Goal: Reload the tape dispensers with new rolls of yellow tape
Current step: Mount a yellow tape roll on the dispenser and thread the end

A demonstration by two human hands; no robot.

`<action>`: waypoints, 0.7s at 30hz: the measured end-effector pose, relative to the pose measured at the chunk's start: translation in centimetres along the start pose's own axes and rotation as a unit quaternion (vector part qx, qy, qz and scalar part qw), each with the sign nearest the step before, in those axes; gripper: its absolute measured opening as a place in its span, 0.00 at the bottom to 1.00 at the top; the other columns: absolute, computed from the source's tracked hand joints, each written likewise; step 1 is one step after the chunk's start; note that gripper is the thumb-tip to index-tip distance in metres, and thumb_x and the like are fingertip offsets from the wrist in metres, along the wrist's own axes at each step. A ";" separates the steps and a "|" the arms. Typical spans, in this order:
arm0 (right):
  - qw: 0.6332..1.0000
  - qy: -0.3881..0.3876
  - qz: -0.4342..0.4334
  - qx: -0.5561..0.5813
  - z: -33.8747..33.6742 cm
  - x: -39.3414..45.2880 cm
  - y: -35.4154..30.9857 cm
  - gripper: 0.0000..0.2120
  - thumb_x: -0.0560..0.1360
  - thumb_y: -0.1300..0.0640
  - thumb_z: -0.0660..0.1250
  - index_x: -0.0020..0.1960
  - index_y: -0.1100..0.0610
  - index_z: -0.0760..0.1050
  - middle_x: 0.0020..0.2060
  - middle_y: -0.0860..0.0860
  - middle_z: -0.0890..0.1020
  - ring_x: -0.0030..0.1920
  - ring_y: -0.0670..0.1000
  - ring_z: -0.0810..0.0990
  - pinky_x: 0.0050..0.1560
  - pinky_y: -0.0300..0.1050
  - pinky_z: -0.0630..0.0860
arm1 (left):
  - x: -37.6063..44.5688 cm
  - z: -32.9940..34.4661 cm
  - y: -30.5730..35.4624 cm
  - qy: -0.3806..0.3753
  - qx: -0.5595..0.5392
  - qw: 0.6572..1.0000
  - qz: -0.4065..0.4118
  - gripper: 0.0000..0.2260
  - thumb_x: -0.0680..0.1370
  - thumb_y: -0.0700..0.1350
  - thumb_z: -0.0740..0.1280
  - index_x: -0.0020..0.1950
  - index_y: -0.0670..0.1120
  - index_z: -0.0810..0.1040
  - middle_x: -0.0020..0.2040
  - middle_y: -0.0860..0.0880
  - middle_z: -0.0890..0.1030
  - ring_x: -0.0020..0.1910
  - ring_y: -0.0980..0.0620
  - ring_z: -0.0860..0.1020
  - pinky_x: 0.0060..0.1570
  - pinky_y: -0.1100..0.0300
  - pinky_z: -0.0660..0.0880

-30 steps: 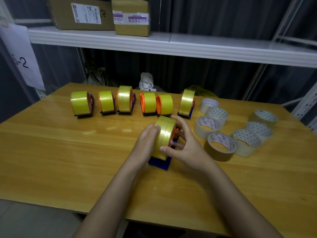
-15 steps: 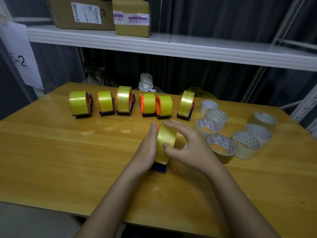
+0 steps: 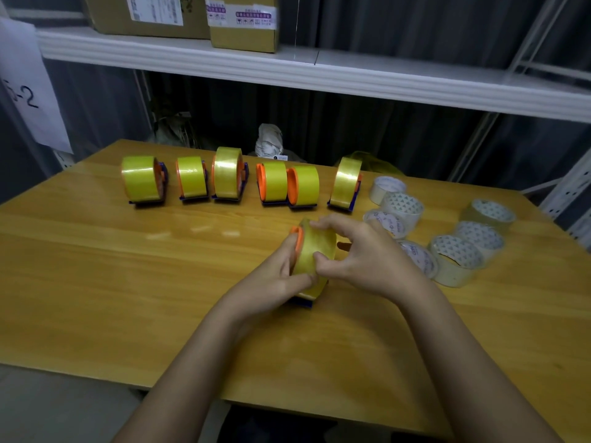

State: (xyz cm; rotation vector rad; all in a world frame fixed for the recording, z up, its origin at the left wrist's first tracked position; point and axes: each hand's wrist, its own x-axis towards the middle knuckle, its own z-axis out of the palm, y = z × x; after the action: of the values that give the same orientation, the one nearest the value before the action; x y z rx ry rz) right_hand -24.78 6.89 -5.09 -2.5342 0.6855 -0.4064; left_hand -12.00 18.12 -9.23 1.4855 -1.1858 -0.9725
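A yellow tape roll sits on a blue and orange dispenser at the middle of the wooden table. My left hand grips the roll from its left side, thumb on the tape face. My right hand holds the roll from the right, with its thumb and fingertips curled onto the tape. Several loaded dispensers with yellow tape stand in a row behind, from the leftmost to the rightmost.
Several clear tape rolls with white cores lie on the table to the right of my hands. A white shelf with cardboard boxes hangs above the far edge. Dark curtains close the back.
The dispenser has turned, so its orange flange now shows on the left. My left thumb has come round onto the tape face, and my right fingers have curled closer on the roll.
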 end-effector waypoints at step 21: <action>0.999 0.033 0.019 0.019 -0.1 -1.1 0.4 0.18 0.66 0.42 0.65 0.53 0.48 0.72 0.48 0.54 0.82 0.50 0.55 0.81 0.48 0.58 0.79 | 0.2 0.8 0.4 -0.015 0.123 0.992 0.011 0.35 0.77 0.53 0.66 0.77 0.57 0.48 0.73 0.57 0.63 0.68 0.59 0.66 0.68 0.55 0.67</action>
State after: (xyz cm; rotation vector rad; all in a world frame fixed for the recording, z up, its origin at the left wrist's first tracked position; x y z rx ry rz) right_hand -25.91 7.12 -5.35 -2.4775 0.7421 -0.4876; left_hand -12.76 17.73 -9.01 1.6494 -1.3811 -0.8600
